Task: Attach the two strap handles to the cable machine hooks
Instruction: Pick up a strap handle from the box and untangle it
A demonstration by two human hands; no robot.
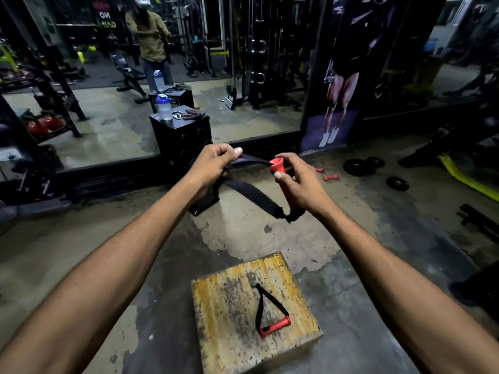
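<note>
I hold one strap handle (259, 197) in the air in front of me. My right hand (298, 182) is wrapped around its red grip, which stands nearly upright. My left hand (214, 164) pinches the top of its black strap loop, pulling it taut to the left. The second strap handle (271, 315), with a red grip and black strap, lies flat on a worn yellow wooden box (216, 319) on the floor below my arms. A cable machine (244, 58) shows in the mirror ahead; I cannot make out its hooks.
A black speaker box (181, 136) with a shaker bottle (164, 106) on top stands against the wall mirror ahead. Weight plates (360, 166) and small pink dumbbells (330, 177) lie on the floor to the right. A yellow-framed bench (467, 179) sits far right.
</note>
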